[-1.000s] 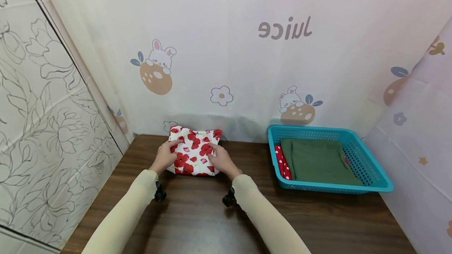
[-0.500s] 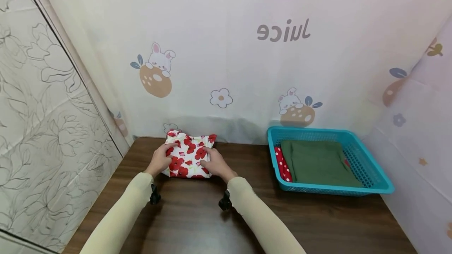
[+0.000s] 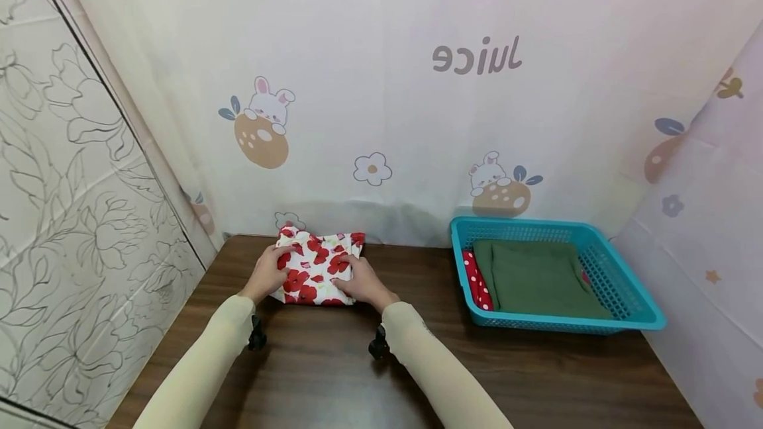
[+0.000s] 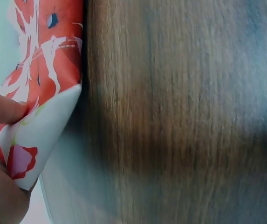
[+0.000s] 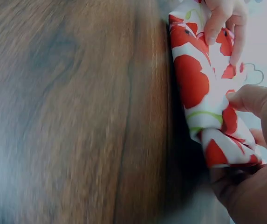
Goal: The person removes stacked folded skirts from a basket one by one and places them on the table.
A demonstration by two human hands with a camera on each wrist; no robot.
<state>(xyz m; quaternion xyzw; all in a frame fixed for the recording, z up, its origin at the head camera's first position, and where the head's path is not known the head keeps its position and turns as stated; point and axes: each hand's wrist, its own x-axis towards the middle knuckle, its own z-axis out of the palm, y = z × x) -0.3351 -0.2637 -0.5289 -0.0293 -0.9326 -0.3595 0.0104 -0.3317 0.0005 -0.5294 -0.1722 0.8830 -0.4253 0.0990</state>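
Observation:
A folded white cloth (image 3: 312, 273) printed with red flowers lies at the back of the brown table, left of centre in the head view. My left hand (image 3: 266, 275) grips its left side, and my right hand (image 3: 360, 283) holds the right side. In the left wrist view, the left thumb (image 4: 10, 109) presses on top of the cloth near a folded corner (image 4: 44, 135). The right wrist view has the right thumb (image 5: 252, 100) on the upper face, with the other fingers around the layered side edge, partly hidden. The left fingers (image 5: 217, 23) also show there.
To the right stands a turquoise plastic basket (image 3: 560, 324) holding a folded dark green cloth (image 3: 536, 277) and a red cloth with white dots (image 3: 477, 280). A printed curtain (image 3: 381, 85) hangs behind the table (image 3: 322, 363). A flower-lined panel (image 3: 89, 217) borders the left.
Both hands have shifted slightly left together with the flowered cloth. My right thumb and fingers have closed in on its right side. The basket and its contents stay put.

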